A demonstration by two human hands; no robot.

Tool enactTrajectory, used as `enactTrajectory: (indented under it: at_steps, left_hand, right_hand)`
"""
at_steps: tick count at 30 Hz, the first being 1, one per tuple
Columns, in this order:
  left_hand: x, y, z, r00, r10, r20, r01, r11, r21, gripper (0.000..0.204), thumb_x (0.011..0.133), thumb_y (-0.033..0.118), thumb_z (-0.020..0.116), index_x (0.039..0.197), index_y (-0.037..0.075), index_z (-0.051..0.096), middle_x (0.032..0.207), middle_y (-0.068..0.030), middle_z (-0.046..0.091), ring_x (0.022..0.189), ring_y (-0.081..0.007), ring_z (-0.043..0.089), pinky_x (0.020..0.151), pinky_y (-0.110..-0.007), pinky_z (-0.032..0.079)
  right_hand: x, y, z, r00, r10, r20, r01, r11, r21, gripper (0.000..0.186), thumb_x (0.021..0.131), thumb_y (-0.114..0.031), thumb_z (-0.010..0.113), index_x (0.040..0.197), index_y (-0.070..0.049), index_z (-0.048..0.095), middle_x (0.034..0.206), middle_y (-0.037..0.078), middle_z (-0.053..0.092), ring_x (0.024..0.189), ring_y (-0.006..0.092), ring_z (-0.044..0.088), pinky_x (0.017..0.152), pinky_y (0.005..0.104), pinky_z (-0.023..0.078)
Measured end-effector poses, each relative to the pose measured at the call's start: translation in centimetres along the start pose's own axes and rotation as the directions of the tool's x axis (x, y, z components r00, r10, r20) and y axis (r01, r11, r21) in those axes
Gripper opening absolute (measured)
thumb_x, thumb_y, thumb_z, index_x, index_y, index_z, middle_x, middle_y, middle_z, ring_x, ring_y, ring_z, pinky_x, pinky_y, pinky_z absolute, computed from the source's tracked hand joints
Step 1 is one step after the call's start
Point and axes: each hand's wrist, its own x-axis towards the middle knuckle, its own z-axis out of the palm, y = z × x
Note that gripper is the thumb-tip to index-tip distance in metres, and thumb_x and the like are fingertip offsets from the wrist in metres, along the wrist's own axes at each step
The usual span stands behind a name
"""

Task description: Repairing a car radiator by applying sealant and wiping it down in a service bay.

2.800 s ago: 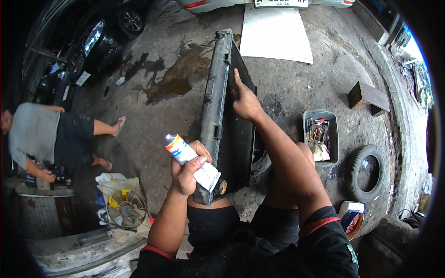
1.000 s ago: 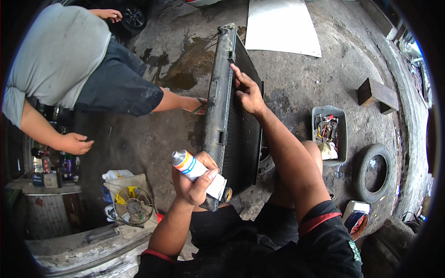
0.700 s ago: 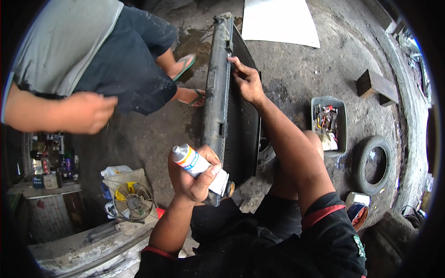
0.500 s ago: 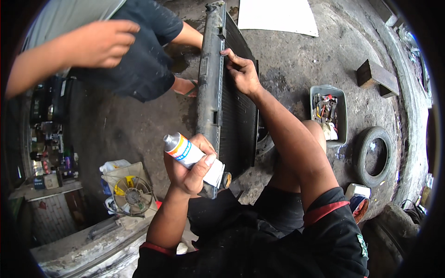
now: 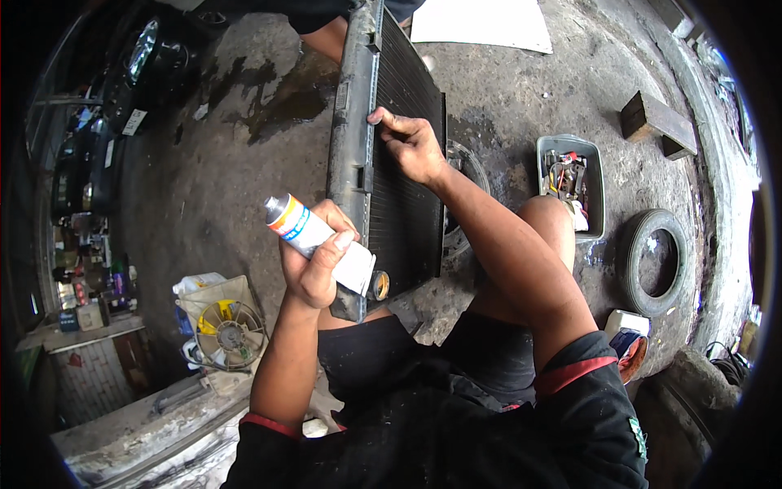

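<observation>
Tube (image 5: 306, 232) sits within left fingers (image 5: 334, 216), radiator (image 5: 403, 213) beside right fingers (image 5: 397, 122).

The left hand (image 5: 314, 262) gripped a white tube (image 5: 306, 231) with an orange and blue band, its nozzle tilted up, beside the near end of a dark radiator (image 5: 401, 216). The right hand (image 5: 414, 151) reached over the radiator's core, its index fingertip seemingly touching the tank's seam. On the concrete floor (image 5: 505, 114) to the right were a grey tool bin (image 5: 597, 204) and a tyre (image 5: 636, 265).
</observation>
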Motion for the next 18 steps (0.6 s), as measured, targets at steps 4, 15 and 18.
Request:
enactTrajectory:
  at_steps: [4, 15, 18]
  left_hand:
    - [0.0, -0.5, -0.3, 0.999, 0.033, 0.002, -0.033, 0.999, 0.017, 0.016, 0.081, 0.013, 0.057, 0.073, -0.001, 0.054, 0.070, -0.0087, 0.054, 0.063, -0.0131, 0.049, 0.061, -0.026, 0.037]
    - [0.1, -0.9, -2.2, 0.999, 0.033, -0.041, -0.031, 0.999, 0.033, 0.022, 0.080, 0.020, 0.053, 0.072, -0.001, 0.051, 0.070, -0.0108, 0.053, 0.065, -0.0145, 0.048, 0.063, -0.027, 0.036]
    - [0.1, -1.3, -3.0, 0.997, 0.029, -0.078, -0.032, 0.999, -0.033, 0.023, 0.081, 0.021, 0.051, 0.074, -0.001, 0.050, 0.070, -0.0117, 0.051, 0.067, -0.0175, 0.050, 0.064, -0.028, 0.037]
  right_hand:
    - [-2.2, -0.7, 1.1, 1.000, 0.003, 0.001, -0.003, 0.998, 0.063, 0.044, 0.079, 0.017, 0.046, 0.113, -0.003, 0.064, 0.093, 0.003, 0.064, 0.090, 0.0054, 0.052, 0.085, 0.0204, 0.042]
    - [-4.8, -1.2, 2.9, 0.990, 0.021, 0.140, -0.019, 1.000, -0.018, 0.058, 0.073, 0.020, 0.046, 0.124, -0.003, 0.061, 0.109, 0.003, 0.066, 0.090, 0.0078, 0.053, 0.084, 0.0227, 0.044]
    - [-4.0, -1.8, 1.8, 0.984, -0.021, 0.179, 0.011, 0.998, 0.058, 0.047, 0.076, 0.016, 0.048, 0.116, -0.002, 0.064, 0.102, 0.004, 0.068, 0.092, 0.0107, 0.057, 0.086, 0.0244, 0.044]
